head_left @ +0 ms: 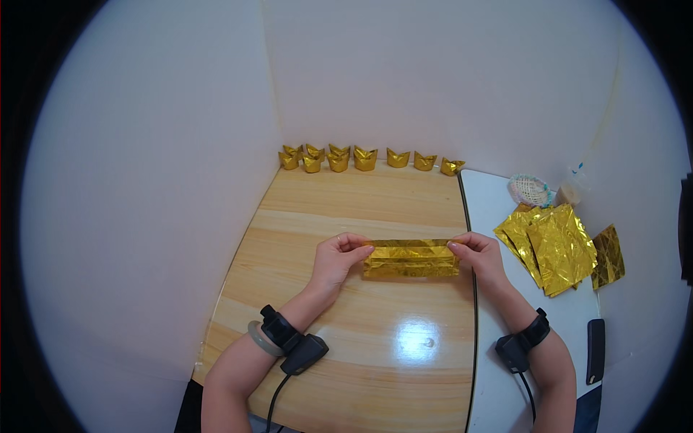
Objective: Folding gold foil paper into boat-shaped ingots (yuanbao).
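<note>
Between my two hands stretches a folded strip of gold foil paper (411, 260), creased lengthwise, above the middle of the wooden table (346, 346). My left hand (338, 261) is closed on its upper left corner, the thumb lying on top. At the upper right corner, my right hand (478, 254) pinches the strip in the same way. The fingers behind the paper are partly hidden. Several folded gold paper ingots (365, 159) stand in a row along the table's far edge, doubled up toward the left.
To the right, a white table (498, 303) adjoins the wooden one. It bears a fanned stack of gold foil sheets (561, 249), a woven white basket (530, 190), a clear cup with brownish contents (568, 193) and a black bar-shaped object (595, 351). Pale walls (433, 79) enclose the tables.
</note>
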The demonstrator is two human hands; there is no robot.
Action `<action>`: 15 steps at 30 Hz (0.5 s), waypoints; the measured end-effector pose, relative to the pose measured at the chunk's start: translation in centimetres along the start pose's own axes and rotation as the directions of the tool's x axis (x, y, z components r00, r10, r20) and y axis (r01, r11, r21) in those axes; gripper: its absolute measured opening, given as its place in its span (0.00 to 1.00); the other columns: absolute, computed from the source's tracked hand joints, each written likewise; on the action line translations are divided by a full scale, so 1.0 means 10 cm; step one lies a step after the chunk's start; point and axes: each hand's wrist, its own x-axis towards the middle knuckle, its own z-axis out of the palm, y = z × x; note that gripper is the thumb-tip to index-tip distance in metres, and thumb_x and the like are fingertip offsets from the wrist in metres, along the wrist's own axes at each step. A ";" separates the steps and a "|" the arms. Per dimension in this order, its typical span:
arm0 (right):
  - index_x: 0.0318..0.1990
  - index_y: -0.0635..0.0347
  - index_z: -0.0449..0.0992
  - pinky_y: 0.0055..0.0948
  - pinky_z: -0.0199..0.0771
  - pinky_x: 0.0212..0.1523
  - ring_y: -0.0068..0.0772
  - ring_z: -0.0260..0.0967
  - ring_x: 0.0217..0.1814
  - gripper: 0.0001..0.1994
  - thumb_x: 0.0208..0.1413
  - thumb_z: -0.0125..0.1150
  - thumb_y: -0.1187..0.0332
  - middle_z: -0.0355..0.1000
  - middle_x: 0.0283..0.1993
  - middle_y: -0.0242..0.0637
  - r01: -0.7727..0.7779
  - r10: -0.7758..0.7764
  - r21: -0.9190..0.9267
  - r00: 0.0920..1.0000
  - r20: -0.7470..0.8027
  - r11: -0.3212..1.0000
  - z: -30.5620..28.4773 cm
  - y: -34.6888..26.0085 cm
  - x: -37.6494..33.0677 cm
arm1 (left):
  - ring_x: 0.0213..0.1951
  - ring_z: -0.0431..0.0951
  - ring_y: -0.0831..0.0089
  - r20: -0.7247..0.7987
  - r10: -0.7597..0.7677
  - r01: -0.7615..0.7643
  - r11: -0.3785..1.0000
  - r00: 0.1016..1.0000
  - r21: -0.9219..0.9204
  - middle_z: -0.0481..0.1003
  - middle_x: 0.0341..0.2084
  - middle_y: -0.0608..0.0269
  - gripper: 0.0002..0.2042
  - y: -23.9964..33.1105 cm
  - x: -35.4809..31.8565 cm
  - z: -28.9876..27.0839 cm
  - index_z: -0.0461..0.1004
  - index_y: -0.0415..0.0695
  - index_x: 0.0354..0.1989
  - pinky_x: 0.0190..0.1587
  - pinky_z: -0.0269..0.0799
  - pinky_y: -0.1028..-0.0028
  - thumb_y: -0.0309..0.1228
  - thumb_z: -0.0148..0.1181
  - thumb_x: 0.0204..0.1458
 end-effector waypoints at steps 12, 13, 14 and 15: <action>0.34 0.64 0.77 0.15 0.67 0.34 0.14 0.68 0.32 0.06 0.52 0.63 0.71 0.74 0.30 0.29 0.007 -0.006 0.018 1.000 -0.009 1.000 -0.02 0.03 0.01 | 0.32 0.75 0.82 -0.009 0.009 -0.008 1.000 1.000 0.020 0.77 0.29 0.65 0.06 0.01 0.01 0.01 0.75 0.39 0.34 0.39 0.70 0.82 0.22 0.63 0.48; 0.34 0.64 0.77 0.15 0.67 0.34 0.13 0.68 0.31 0.06 0.52 0.63 0.71 0.74 0.30 0.28 0.008 -0.008 0.015 1.000 -0.014 1.000 -0.01 0.02 0.01 | 0.32 0.74 0.82 -0.004 0.014 -0.013 1.000 1.000 0.025 0.77 0.29 0.65 0.06 0.00 0.01 0.00 0.75 0.39 0.34 0.39 0.70 0.82 0.22 0.63 0.48; 0.34 0.64 0.77 0.15 0.67 0.34 0.13 0.68 0.31 0.06 0.52 0.63 0.71 0.74 0.30 0.28 0.010 -0.010 0.012 1.000 -0.020 1.000 -0.01 0.02 0.01 | 0.32 0.74 0.82 0.001 0.018 -0.018 0.999 1.000 0.030 0.77 0.29 0.66 0.06 0.00 0.00 -0.01 0.75 0.39 0.34 0.39 0.70 0.82 0.22 0.63 0.48; 0.34 0.64 0.77 0.15 0.67 0.34 0.13 0.68 0.31 0.06 0.52 0.63 0.71 0.74 0.30 0.28 0.009 -0.009 0.011 1.000 -0.020 1.000 -0.01 0.02 0.01 | 0.32 0.74 0.82 0.000 0.018 -0.018 0.999 1.000 0.029 0.77 0.29 0.66 0.06 0.00 0.00 -0.01 0.75 0.39 0.34 0.39 0.70 0.82 0.22 0.63 0.48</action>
